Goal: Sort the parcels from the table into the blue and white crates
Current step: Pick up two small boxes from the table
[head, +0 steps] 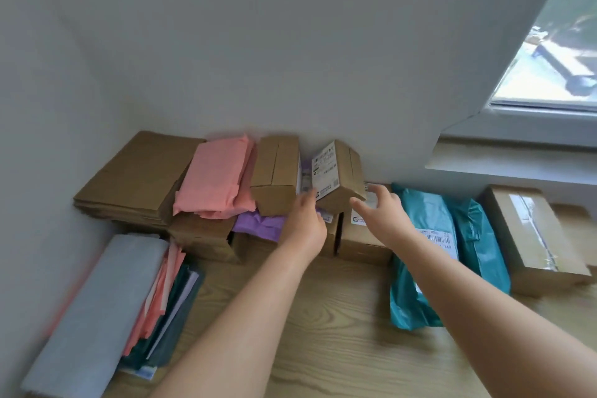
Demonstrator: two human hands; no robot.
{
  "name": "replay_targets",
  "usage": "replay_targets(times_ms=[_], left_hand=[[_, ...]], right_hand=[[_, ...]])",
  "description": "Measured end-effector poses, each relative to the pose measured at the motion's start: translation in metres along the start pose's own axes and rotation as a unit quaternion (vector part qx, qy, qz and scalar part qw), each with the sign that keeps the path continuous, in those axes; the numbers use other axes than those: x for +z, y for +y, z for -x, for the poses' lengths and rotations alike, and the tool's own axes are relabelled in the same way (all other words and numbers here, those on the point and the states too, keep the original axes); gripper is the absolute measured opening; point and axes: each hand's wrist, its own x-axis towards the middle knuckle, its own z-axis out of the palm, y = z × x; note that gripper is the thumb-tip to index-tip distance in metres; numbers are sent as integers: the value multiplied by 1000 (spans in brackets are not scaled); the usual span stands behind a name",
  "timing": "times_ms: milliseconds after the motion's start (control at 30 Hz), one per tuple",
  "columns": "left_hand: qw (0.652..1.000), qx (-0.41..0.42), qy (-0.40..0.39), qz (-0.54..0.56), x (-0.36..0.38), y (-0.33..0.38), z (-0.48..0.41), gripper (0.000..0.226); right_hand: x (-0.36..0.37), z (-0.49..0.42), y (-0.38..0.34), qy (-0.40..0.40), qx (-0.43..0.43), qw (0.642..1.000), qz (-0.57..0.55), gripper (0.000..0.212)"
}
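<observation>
Looks like the small labelled box (336, 171) sits tilted atop the pile (361, 237) by the wall (290, 42), long side running away, left hand (305, 223) touching its near corner (grip hidden, can't tell), right hand (382, 208) spread open just beside it.

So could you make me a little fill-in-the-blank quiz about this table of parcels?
1. The left hand and right hand reach for a tilted cardboard box bearing a white ____.
2. The mailer partly covered by the left hand is ____.
3. The tabletop is made of ____.
Missing: label; purple; wood.
</observation>
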Motion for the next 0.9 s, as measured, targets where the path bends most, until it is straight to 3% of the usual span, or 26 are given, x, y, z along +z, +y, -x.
replay_targets(times_ms=[267, 500, 600, 733, 900], left_hand=[[993, -62, -103, 23, 15, 5, -37, 76], [984, -63, -83, 141, 14, 4, -36, 66], [976, -86, -43, 197, 14, 10, -30, 56], [939, -132, 26, 315, 19, 16, -10, 41], [856, -194, -11, 480, 30, 16, 29, 36]], right_hand=[[15, -43, -21, -45, 56, 995, -68, 81], [17, -43, -7, -45, 81, 988, -122, 91], [9, -36, 2, -47, 108, 974, -196, 82], [-4, -15, 24, -68, 126, 945, -294, 80], [-16, 34, 52, -125, 114, 901, -399, 61]])
